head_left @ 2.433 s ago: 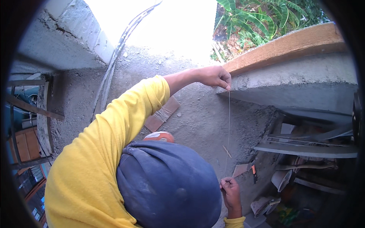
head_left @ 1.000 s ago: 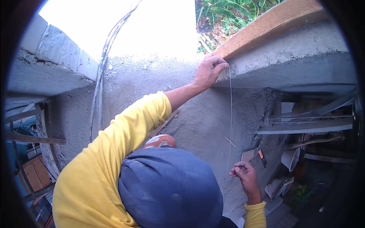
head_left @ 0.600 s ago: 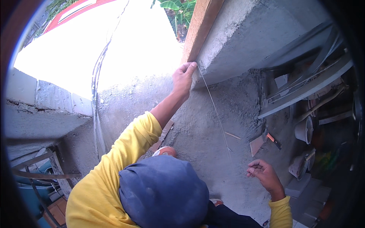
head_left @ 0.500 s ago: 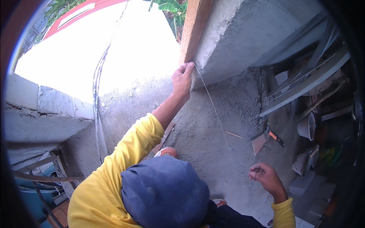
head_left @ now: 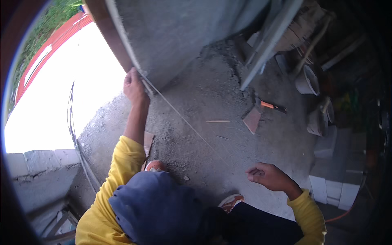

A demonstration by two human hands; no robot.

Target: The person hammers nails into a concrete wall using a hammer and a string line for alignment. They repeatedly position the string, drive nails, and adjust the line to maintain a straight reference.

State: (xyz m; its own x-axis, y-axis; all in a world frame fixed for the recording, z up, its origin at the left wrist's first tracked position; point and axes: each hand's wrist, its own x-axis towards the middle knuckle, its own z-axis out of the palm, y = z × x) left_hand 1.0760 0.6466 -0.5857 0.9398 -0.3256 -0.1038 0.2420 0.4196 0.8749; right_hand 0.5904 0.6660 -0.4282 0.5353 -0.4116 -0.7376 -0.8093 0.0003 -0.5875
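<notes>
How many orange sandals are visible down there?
2. One orange sandal shows just above the blue cap, below the left hand pinning a string to the wall; the other peeks out under the right hand holding the string's lower end. Both are partly hidden.

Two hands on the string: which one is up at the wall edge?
The left hand, raised and pinning the string at the concrete wall edge. The right hand hangs low near the ground.

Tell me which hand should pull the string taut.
Probably the right hand: it seems to pinch the free lower end of the string, while the left hand pins the top against the wall.
</notes>
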